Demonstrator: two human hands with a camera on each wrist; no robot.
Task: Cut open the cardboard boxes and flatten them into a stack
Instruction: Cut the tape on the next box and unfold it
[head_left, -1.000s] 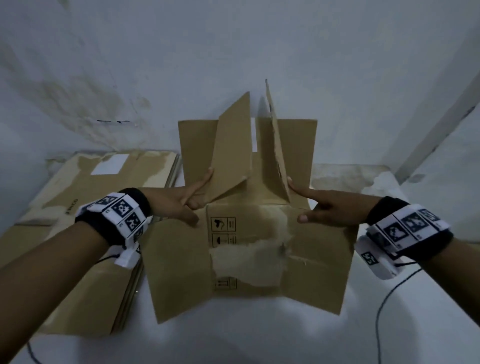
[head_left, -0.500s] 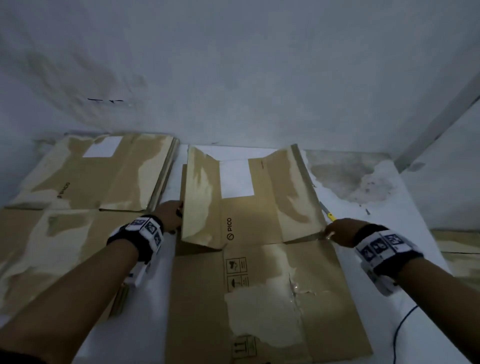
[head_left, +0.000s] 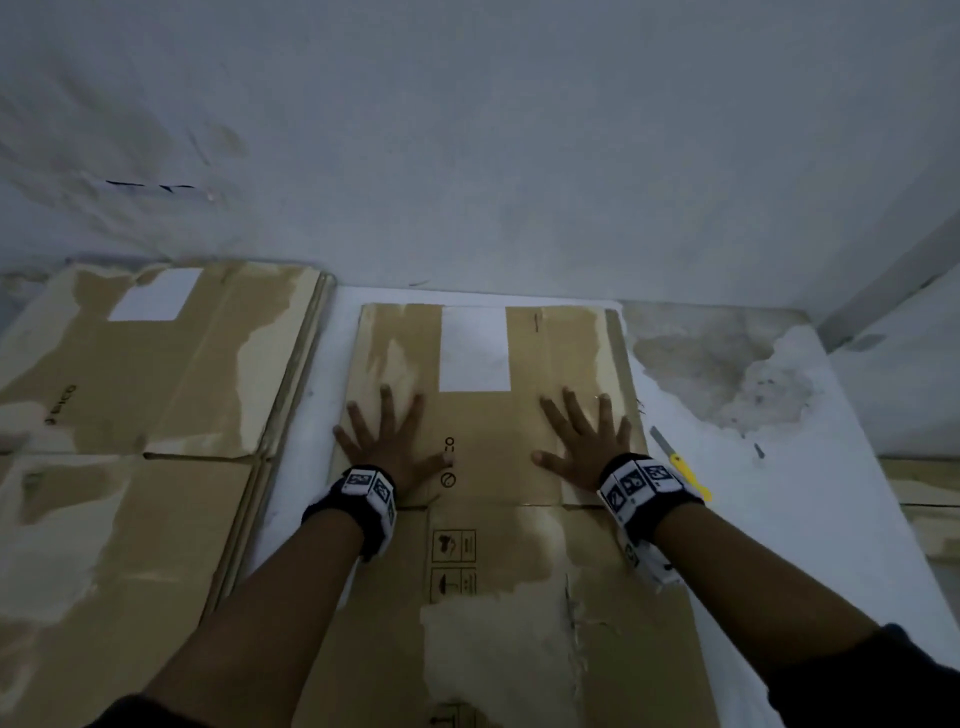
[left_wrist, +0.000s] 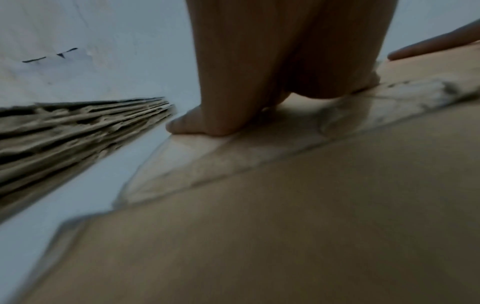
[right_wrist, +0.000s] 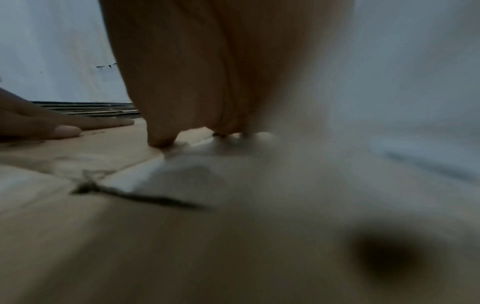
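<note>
Left hand (head_left: 390, 448): palm down on the far panel of the flattened box, left of its centre; fingers straight and spread, pressed flat, gripping nothing. Confirmed in the left wrist view (left_wrist: 285, 61), where the fingertips meet the cardboard.
Right hand (head_left: 586, 444): palm down on the same panel, right of centre; fingers straight and splayed, pressed flat, nothing grasped. Right wrist view (right_wrist: 221, 72) blurred but consistent, with one fingertip at the cardboard edge.
Flattened box (head_left: 498, 571): lying flat on the white table, centre of the head view, opened out from near the wall toward the body. Fold line crossing just behind both wrists. Torn, pale patches on the near panel; printed handling symbols below the left wrist.
White label (head_left: 475, 348): on the far panel, between and beyond the two hands.
Stack of flattened boxes (head_left: 156, 389): to the left, apart from the pressed box with a strip of table between; several layers visible edge-on in the left wrist view (left_wrist: 64, 133). Own white label on the top sheet.
Utility knife (head_left: 680, 465): yellow handle, blade extended, lying on the table just beside the right wrist, off the cardboard.
Table (head_left: 779, 493): white surface, stained and worn near the far right corner.
Wall (head_left: 467, 130): pale, marked, directly behind the table.
Wristbands (head_left: 363, 491): black with patterned white markers, one on each wrist.
</note>
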